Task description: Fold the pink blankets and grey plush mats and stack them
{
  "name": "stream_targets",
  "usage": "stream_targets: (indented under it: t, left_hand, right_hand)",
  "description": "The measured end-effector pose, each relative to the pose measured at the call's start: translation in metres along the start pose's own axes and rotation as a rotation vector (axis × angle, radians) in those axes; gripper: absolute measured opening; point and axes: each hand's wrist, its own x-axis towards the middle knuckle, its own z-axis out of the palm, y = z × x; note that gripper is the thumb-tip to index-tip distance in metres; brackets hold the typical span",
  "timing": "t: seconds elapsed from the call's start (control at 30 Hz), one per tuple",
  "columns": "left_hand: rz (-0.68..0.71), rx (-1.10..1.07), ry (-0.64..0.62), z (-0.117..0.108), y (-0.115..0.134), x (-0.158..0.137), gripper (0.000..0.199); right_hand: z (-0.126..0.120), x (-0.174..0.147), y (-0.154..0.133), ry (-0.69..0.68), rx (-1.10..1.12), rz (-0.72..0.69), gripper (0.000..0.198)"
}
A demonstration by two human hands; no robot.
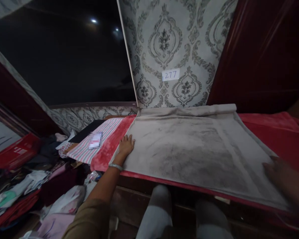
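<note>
A grey plush towel [189, 149] lies spread over a red plush cloth [109, 139], its far edge bunched into a roll [214, 109] against the wall. My left hand [126, 145] rests flat on the towel's left edge, fingers a little apart, a bracelet on the wrist. At the towel's right edge, my right hand [276, 169] is smeared by motion. It touches or hovers just over the fabric; its grip is unclear.
Left of the towel are a striped cloth [102, 132] and a small pixelated item [95, 140]. Clothes [62, 202] and a red basket [17, 151] crowd the left side. A large black screen [64, 56] and a paper marked 277 [170, 74] are on the wall.
</note>
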Motion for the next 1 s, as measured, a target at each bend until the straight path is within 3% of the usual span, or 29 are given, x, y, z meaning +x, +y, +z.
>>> stream_targets:
  t: [0.13,0.27,0.43,0.53,0.7,1.0]
  left_hand:
    - [0.035,-0.029,0.014,0.002,-0.008,-0.008,0.052]
    - [0.015,-0.045,0.036,-0.004,-0.012,-0.019,0.049]
    - [-0.13,-0.06,0.121,-0.014,-0.011,-0.035,0.044]
    - [-0.194,-0.157,0.093,-0.017,-0.015,-0.04,0.049]
    - [-0.294,-0.23,-0.032,-0.02,-0.027,-0.041,0.048]
    - [-0.363,-0.186,-0.06,-0.033,-0.022,-0.042,0.041]
  right_hand:
    - [-0.021,-0.024,-0.014,-0.144,0.023,0.127,0.084]
    - [-0.025,-0.034,-0.018,-0.142,0.051,0.18,0.083]
    - [-0.026,-0.044,-0.022,-0.05,0.117,0.192,0.078]
    - [-0.029,-0.047,-0.026,-0.049,0.137,0.221,0.075]
    - [-0.029,-0.042,-0.02,-0.086,0.171,0.156,0.084]
    - [-0.007,-0.014,-0.004,-0.036,0.24,0.141,0.08]
